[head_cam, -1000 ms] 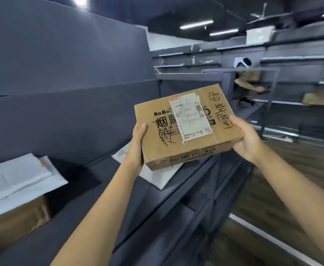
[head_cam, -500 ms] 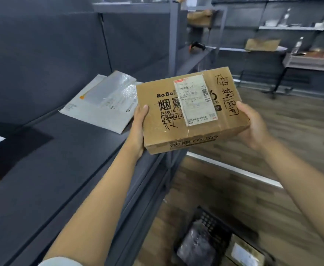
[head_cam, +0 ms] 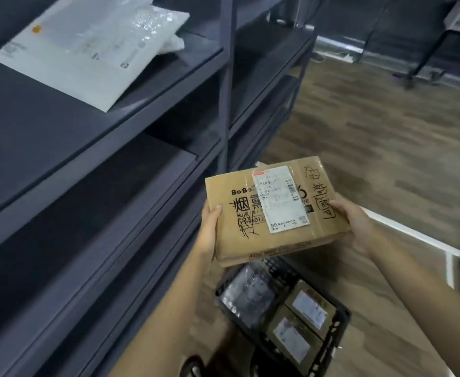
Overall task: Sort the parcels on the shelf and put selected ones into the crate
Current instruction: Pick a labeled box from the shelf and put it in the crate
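A brown cardboard parcel (head_cam: 272, 210) with a white shipping label and black handwriting is held level in the air between both hands. My left hand (head_cam: 209, 232) grips its left edge, thumb on top. Its right edge is gripped by my right hand (head_cam: 355, 227). Directly below it on the floor stands a black mesh crate (head_cam: 340, 330) holding a grey plastic-wrapped parcel (head_cam: 246, 295) and two small brown boxes with white labels (head_cam: 309, 311). White plastic mailer bags (head_cam: 87, 50) lie on the dark shelf (head_cam: 46, 126) at upper left.
The dark grey shelf unit fills the left side, with lower tiers (head_cam: 87, 213) below the top board and an upright post (head_cam: 226, 77). Wooden floor (head_cam: 386, 131) stretches to the right, with a white floor line (head_cam: 414, 235). Metal table legs (head_cam: 425, 63) stand at far upper right.
The view has tilted down and the parcel has come down from shelf height, away from the shelf, to just above the crate. Both hands keep the same hold.
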{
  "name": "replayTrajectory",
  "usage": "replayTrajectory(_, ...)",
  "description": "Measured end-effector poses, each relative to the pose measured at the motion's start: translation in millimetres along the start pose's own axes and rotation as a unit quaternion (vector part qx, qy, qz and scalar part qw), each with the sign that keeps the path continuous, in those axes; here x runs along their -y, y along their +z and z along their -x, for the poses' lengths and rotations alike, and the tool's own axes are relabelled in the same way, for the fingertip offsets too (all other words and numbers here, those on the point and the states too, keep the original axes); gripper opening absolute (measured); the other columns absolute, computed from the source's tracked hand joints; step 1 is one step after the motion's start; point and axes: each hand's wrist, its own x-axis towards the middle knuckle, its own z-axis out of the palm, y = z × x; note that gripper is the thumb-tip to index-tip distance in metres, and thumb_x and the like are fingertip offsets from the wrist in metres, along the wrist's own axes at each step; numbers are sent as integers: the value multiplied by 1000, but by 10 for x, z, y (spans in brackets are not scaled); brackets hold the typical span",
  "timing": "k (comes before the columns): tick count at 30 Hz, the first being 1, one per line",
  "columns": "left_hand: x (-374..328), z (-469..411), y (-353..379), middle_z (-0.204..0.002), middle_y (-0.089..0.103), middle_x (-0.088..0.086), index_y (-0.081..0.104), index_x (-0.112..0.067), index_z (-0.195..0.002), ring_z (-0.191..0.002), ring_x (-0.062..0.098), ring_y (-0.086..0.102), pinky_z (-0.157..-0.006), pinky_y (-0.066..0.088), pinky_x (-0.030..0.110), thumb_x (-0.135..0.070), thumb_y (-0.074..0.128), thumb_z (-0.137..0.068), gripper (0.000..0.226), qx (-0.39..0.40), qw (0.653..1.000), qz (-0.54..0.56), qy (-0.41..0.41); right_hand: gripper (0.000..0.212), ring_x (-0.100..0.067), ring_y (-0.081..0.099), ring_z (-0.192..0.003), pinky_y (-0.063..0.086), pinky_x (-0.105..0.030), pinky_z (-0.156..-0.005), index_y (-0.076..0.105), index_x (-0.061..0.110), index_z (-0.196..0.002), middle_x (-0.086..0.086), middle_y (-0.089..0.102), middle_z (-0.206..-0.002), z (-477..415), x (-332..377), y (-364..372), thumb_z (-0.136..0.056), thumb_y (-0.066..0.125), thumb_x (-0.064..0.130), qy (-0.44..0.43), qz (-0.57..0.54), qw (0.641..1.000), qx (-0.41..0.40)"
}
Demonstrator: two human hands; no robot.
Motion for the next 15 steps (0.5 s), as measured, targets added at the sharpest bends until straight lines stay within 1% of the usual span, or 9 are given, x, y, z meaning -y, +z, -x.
replayTrajectory(3,539,37,104,-124,61,9,41,-19,-135,-101,22,62,-63,54,24,-33,36,-102,36,-45,997,0,-62,24,-14,65,-85,46,-30,-67,54,30,-113,3,69,-93,-213,-307,-146,-99,40,17,35,81,996,12)
replayTrajectory(5,931,-17,83,-105,67,2,52,-23,-120,-87,16,63,-55,54,19,-36,38,-101,27,-77,991,14,-108,27,-16,62,-92,46,-32,-73,50,32,-118,1,66,-102,-410,-570,-238,-99,40,16,57,115,991,23)
replayTrajectory(6,1141,-73,45,-102,68,1,56,-24,-115,-87,17,64,-60,57,24,-38,40,-100,26,-87,986,26,-139,29,-17,63,-95,47,-33,-77,49,32,-121,0,66,-105,-515,-721,-274,-98,41,15,68,128,989,27)
replayTrajectory(8,1575,-220,-44,-114,68,4,57,-24,-114,-101,24,64,-88,54,40,-39,44,-98,26,-100,977,39,-183,33,-16,63,-95,47,-35,-83,48,31,-123,0,65,-110,-763,-1046,-331,-98,41,12,89,152,984,27)
replayTrajectory(9,1806,-276,-98,-123,64,7,55,-24,-116,-110,26,61,-98,48,45,-35,45,-98,23,-120,972,45,-197,33,-13,63,-91,48,-31,-81,48,29,-122,0,64,-108,-868,-1216,-331,-98,40,8,101,165,981,31)
replayTrajectory(10,2010,-328,-150,-129,60,9,51,-25,-118,-114,27,57,-103,44,46,-30,45,-99,21,-140,968,52,-203,33,-9,62,-86,48,-26,-74,47,28,-121,2,63,-105,-983,-1407,-337,-97,40,5,111,173,978,31)
replayTrajectory(12,2377,-471,-252,-126,58,10,46,-21,-124,-108,27,58,-98,46,45,-18,42,-101,24,-164,963,69,-203,34,-6,61,-82,49,-18,-63,44,29,-121,5,63,-100,-1196,-1806,-361,-97,40,5,129,188,973,40)
replayTrajectory(13,2560,-549,-304,-119,60,8,44,-19,-128,-101,25,59,-92,47,43,-15,40,-101,27,-173,962,70,-199,34,-8,62,-86,50,-20,-65,44,31,-121,5,63,-100,-1287,-2001,-375,-97,42,8,138,198,969,54)
replayTrajectory(15,2973,-723,-419,-109,60,1,37,-22,-135,-95,20,59,-92,47,43,-14,38,-102,34,-179,962,54,-198,32,-12,63,-97,51,-33,-82,46,39,-122,6,65,-108,-1513,-2402,-410,-96,48,20,161,231,957,74)
